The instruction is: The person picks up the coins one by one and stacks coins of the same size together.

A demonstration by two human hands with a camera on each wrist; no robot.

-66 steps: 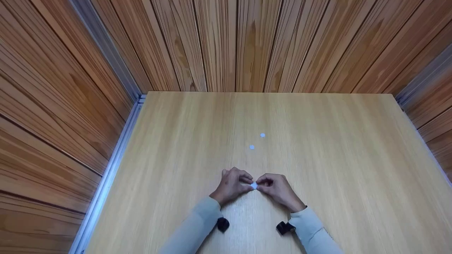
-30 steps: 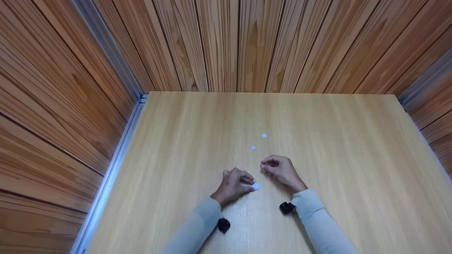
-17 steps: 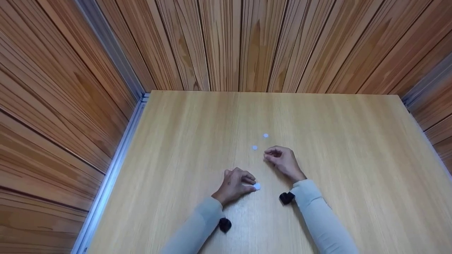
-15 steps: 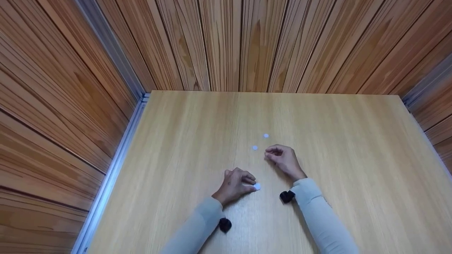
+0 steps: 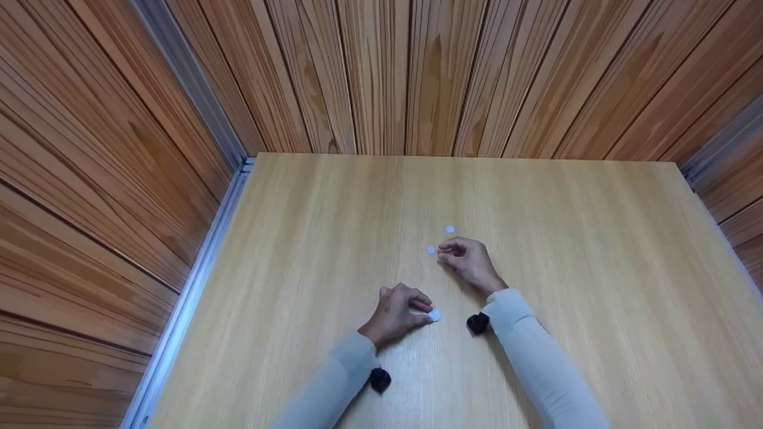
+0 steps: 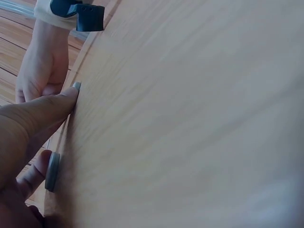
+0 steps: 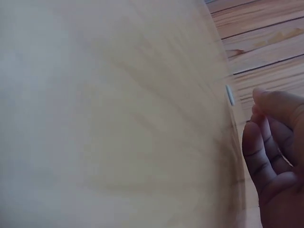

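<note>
Thumb and index finger of my left hand (image 5: 396,310) pinch the left edge of a small white disc (image 5: 434,316) close over the table. In the left wrist view, the thumb partly covers a disc (image 6: 77,85), and a thicker-looking disc (image 6: 52,172) shows edge-on beside a lower fingertip. My right hand (image 5: 469,260) is farther out, its fingers loosely bent with nothing between them. Its fingertips are just right of a second white disc (image 5: 431,250). A third white disc (image 5: 450,229) lies beyond that hand. The right wrist view has a disc (image 7: 230,95) past the thumb.
The discs are on a light wooden table (image 5: 328,202). Wood-plank walls (image 5: 429,77) rise behind it and at both sides. A metal rail (image 5: 185,298) runs along its left edge. Small black devices (image 5: 380,380) sit at both wrists.
My right hand has let go of the near disc and moved away from me, then slightly left toward the second disc. The left hand has stayed at the near disc.
</note>
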